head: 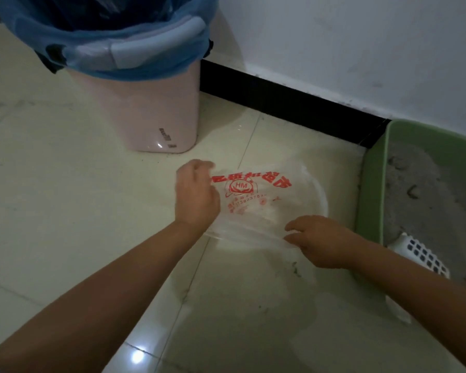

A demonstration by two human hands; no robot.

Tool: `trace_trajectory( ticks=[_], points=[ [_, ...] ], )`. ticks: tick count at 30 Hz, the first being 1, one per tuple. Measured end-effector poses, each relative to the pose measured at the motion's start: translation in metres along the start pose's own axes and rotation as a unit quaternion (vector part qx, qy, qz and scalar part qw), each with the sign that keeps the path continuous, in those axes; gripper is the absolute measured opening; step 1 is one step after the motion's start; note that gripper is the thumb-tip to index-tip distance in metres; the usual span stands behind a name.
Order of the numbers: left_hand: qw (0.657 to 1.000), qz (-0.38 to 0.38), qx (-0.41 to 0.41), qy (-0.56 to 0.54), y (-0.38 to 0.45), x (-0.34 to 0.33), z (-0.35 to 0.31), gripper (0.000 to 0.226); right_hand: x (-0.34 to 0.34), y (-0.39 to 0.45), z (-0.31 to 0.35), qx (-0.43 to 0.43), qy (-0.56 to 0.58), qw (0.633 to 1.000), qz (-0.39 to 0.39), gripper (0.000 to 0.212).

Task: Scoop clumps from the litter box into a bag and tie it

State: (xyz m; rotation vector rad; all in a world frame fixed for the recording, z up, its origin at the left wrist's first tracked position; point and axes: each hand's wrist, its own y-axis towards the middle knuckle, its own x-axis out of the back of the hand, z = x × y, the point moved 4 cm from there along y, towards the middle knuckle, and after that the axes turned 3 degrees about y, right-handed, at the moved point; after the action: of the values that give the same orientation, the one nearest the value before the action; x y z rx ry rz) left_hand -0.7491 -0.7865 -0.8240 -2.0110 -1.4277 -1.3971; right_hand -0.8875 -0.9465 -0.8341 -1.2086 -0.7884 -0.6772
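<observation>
A clear plastic bag (267, 203) with red print lies spread on the tiled floor in the middle of the view. My left hand (195, 196) grips its left edge with curled fingers. My right hand (322, 239) pinches the bag's near right edge. Right of the bag stands the green litter box (371, 189) filled with grey litter (425, 200) that shows dark clumps. A white slotted scoop (421, 255) rests in the box's near corner, partly behind my right forearm.
A pink waste bin (145, 109) lined with a blue bag (105, 36) stands at the back left. A white wall with a black skirting board (288, 103) runs behind. Some litter crumbs (296, 270) lie on the floor near the box.
</observation>
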Motion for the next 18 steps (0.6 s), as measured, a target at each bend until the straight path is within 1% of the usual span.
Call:
trace_trajectory(
  ticks=[1, 2, 3, 4, 5, 6, 7, 8, 9, 10, 11, 12, 13, 14, 15, 16, 17, 18],
  points=[
    [0.987, -0.020, -0.159, -0.019, -0.004, -0.001, -0.014, 0.020, 0.004, -0.001, 0.001, 0.001, 0.047, 0.999, 0.010, 0.053],
    [0.958, 0.001, -0.287, -0.023, -0.010, -0.004, -0.022, 0.018, 0.008, -0.001, 0.001, 0.001, 0.105, 0.994, 0.024, 0.061],
    [0.928, 0.070, -0.365, -0.003, -0.017, -0.014, -0.027, 0.032, 0.013, 0.001, -0.001, -0.004, 0.161, 0.986, 0.031, 0.063],
    [0.901, 0.191, -0.388, 0.038, -0.023, -0.023, -0.030, 0.046, 0.017, 0.006, -0.006, -0.016, 0.183, 0.983, 0.022, 0.057],
    [0.873, 0.289, -0.378, 0.107, -0.027, -0.029, -0.031, 0.054, 0.022, 0.012, -0.013, -0.030, 0.183, 0.983, -0.007, 0.049],
    [0.831, 0.370, -0.361, 0.203, -0.031, -0.037, -0.026, 0.053, 0.027, 0.018, -0.023, -0.056, 0.182, 0.981, -0.044, 0.044],
    [0.796, 0.425, -0.350, 0.254, -0.036, -0.045, -0.022, 0.044, 0.032, 0.023, -0.031, -0.089, 0.190, 0.975, -0.079, 0.043],
    [0.781, 0.452, -0.345, 0.256, -0.040, -0.050, -0.021, 0.034, 0.034, 0.027, -0.040, -0.125, 0.205, 0.965, -0.101, 0.043],
    [0.765, 0.465, -0.363, 0.260, -0.043, -0.050, -0.023, 0.029, 0.036, 0.031, -0.047, -0.160, 0.218, 0.956, -0.116, 0.043],
    [0.752, 0.470, -0.383, 0.259, -0.047, -0.050, -0.025, 0.030, 0.037, 0.032, -0.051, -0.189, 0.231, 0.947, -0.118, 0.043],
    [0.747, 0.477, -0.393, 0.246, -0.051, -0.051, -0.027, 0.033, 0.039, 0.033, -0.053, -0.205, 0.230, 0.944, -0.115, 0.043],
    [0.766, 0.465, -0.398, 0.196, -0.052, -0.049, -0.031, 0.037, 0.041, 0.034, -0.054, -0.215, 0.236, 0.941, -0.114, 0.042],
    [0.798, 0.420, -0.412, 0.128, -0.051, -0.046, -0.036, 0.043, 0.042, 0.034, -0.054, -0.220, 0.245, 0.938, -0.108, 0.042],
    [0.830, 0.348, -0.432, 0.057, -0.047, -0.042, -0.040, 0.048, 0.043, 0.035, -0.055, -0.221, 0.243, 0.939, -0.103, 0.042],
    [0.863, 0.246, -0.441, -0.002, -0.042, -0.040, -0.040, 0.048, 0.045, 0.033, -0.056, -0.222, 0.231, 0.942, -0.098, 0.041],
    [0.892, 0.162, -0.422, -0.011, -0.034, -0.037, -0.040, 0.043, 0.047, 0.029, -0.056, -0.222, 0.221, 0.945, -0.094, 0.040],
    [0.924, 0.110, -0.367, 0.016, -0.025, -0.035, -0.042, 0.042, 0.049, 0.023, -0.054, -0.213, 0.207, 0.950, -0.092, 0.039],
    [0.952, 0.118, -0.279, 0.048, -0.015, -0.034, -0.043, 0.049, 0.049, 0.016, -0.051, -0.191, 0.192, 0.959, -0.083, 0.039]
  ],
)
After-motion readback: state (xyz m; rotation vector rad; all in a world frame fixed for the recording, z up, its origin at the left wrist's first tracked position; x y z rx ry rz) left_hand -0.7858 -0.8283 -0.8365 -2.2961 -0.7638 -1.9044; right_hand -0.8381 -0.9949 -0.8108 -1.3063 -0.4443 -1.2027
